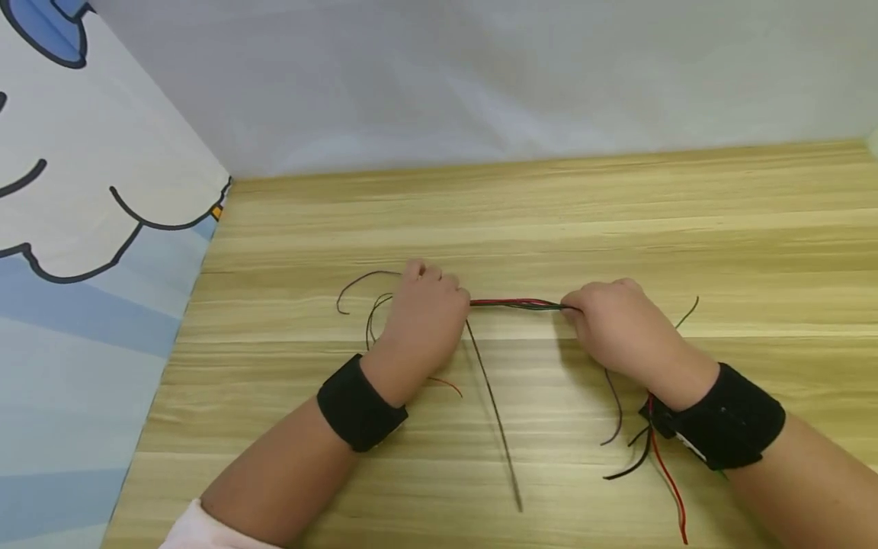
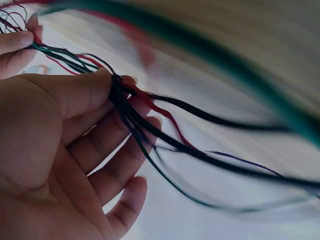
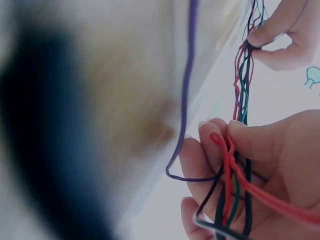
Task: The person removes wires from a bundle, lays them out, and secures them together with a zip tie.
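A bundle of thin wires, red, black and green, runs stretched between the two hands above the table. My left hand pinches its left part between thumb and fingers; my right hand pinches the right part. Loose ends fan out past the left hand, as the left wrist view shows with a green wire and a black wire. Below the right hand hang a red wire and a purple wire. A straight, thin dark strand slants down from beside the left hand.
The wood-grain table lies under both hands. Behind it rises a pale grey wall, and at the left stands a panel with a cartoon print. Each wrist wears a black band.
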Motion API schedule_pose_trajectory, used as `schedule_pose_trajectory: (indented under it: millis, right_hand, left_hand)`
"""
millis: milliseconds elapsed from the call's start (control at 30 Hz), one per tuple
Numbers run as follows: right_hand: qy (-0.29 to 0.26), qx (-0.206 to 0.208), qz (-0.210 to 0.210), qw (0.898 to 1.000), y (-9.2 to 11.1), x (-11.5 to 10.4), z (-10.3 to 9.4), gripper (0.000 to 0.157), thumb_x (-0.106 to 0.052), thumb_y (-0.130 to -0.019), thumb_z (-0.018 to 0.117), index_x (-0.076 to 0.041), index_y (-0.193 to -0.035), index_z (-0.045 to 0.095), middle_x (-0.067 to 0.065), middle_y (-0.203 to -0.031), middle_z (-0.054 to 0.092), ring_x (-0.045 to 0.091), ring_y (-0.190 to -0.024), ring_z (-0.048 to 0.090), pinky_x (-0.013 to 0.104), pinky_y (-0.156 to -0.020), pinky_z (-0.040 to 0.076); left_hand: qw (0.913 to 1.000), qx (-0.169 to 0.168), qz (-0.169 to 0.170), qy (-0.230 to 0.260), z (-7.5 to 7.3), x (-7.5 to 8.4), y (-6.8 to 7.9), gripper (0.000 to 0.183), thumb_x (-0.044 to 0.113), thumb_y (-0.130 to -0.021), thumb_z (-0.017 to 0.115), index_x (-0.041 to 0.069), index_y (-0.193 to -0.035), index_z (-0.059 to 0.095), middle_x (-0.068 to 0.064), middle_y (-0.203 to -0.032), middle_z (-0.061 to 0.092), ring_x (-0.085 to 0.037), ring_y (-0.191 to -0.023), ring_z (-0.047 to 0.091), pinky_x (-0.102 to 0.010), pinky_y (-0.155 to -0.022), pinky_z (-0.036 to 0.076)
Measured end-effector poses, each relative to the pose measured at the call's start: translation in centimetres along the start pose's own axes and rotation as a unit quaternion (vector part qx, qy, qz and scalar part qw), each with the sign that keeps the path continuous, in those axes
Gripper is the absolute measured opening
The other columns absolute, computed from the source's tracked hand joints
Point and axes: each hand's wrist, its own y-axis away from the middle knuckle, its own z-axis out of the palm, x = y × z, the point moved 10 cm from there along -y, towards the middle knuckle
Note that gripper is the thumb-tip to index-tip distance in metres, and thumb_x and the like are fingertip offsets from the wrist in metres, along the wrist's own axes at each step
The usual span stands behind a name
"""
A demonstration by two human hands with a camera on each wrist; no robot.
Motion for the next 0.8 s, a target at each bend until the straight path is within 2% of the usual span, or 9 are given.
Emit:
schedule_pose_trajectory:
  millis: [133,300,367,467,533,600,700,800]
  right_hand:
    - [0.006,0.003,-0.007,1.0,0.0,0.2,0.1,0.012,-0.009,-0.087,0.064,-0.007,-0.085,0.075,0.007,-0.077,0.074,0.019,-0.067,0.065,0.049,-0.076,0.05]
    - [0.03,-0.006,-0.018,0.999,0.1,0.0,0.6,0.011,-0.015,-0.087,0.066,-0.011,-0.082,0.074,0.002,-0.073,0.071,0.016,-0.065,0.063,0.049,-0.073,0.05]
    - [0.041,-0.017,-0.018,0.999,0.2,-0.1,0.8,0.01,-0.017,-0.087,0.066,-0.009,-0.09,0.073,0.004,-0.079,0.071,0.019,-0.072,0.064,0.05,-0.073,0.049]
    - [0.062,-0.029,-0.013,0.998,0.7,-0.4,0.7,0.033,-0.021,-0.086,0.069,-0.005,-0.114,0.066,0.011,-0.101,0.069,0.029,-0.094,0.062,0.054,-0.082,0.046]
    - [0.079,-0.037,-0.012,0.996,1.3,-0.8,0.6,0.053,-0.023,-0.083,0.071,-0.005,-0.13,0.056,0.016,-0.119,0.061,0.035,-0.111,0.053,0.056,-0.089,0.041]
    - [0.1,-0.049,-0.02,0.994,1.9,-1.4,0.5,0.065,-0.025,-0.081,0.073,-0.008,-0.139,0.048,0.018,-0.133,0.052,0.038,-0.122,0.043,0.059,-0.094,0.037]
    - [0.129,-0.078,-0.038,0.988,2.9,-2.5,0.7,0.067,-0.014,-0.08,0.073,-0.012,-0.142,0.045,0.02,-0.144,0.041,0.042,-0.129,0.034,0.063,-0.096,0.035]
    - [0.144,-0.115,-0.049,0.982,4.0,-3.3,1.4,0.066,-0.003,-0.08,0.069,-0.01,-0.141,0.045,0.021,-0.148,0.036,0.045,-0.131,0.032,0.063,-0.094,0.039]
  left_hand:
    - [0.9997,0.023,-0.005,0.002,-0.1,-0.7,0.5,0.017,0.013,-0.092,0.056,0.021,-0.086,0.07,0.003,-0.08,0.061,-0.018,-0.078,0.048,-0.042,-0.088,0.034]
    - [0.9991,0.039,0.003,-0.016,0.0,-0.4,0.5,0.016,0.013,-0.092,0.056,0.019,-0.083,0.068,0.003,-0.074,0.056,-0.017,-0.07,0.043,-0.039,-0.08,0.034]
    - [0.999,0.037,0.001,-0.025,0.1,-0.2,0.6,0.015,0.014,-0.093,0.056,0.019,-0.085,0.068,0.002,-0.075,0.055,-0.017,-0.071,0.043,-0.038,-0.079,0.034]
    - [0.9992,0.032,0.002,-0.022,-0.1,0.4,1.2,0.015,0.015,-0.095,0.053,0.017,-0.099,0.068,0.001,-0.087,0.057,-0.018,-0.081,0.049,-0.039,-0.084,0.036]
    - [0.9995,0.029,0.008,-0.005,-0.4,1.1,1.9,0.02,0.015,-0.097,0.05,0.012,-0.11,0.064,-0.002,-0.096,0.057,-0.021,-0.089,0.051,-0.04,-0.087,0.038]
    - [0.9994,0.028,0.016,0.013,-0.7,1.8,2.8,0.027,0.016,-0.097,0.046,0.007,-0.12,0.059,-0.007,-0.107,0.055,-0.025,-0.1,0.051,-0.042,-0.093,0.039]
    - [0.999,0.014,0.029,0.03,-0.8,2.8,4.1,0.037,0.016,-0.099,0.04,0.0,-0.13,0.052,-0.017,-0.127,0.05,-0.032,-0.117,0.047,-0.044,-0.103,0.038]
    - [0.9987,-0.014,0.037,0.032,-0.3,3.4,5.1,0.044,0.018,-0.1,0.037,0.0,-0.139,0.044,-0.023,-0.145,0.038,-0.036,-0.132,0.034,-0.046,-0.111,0.03]
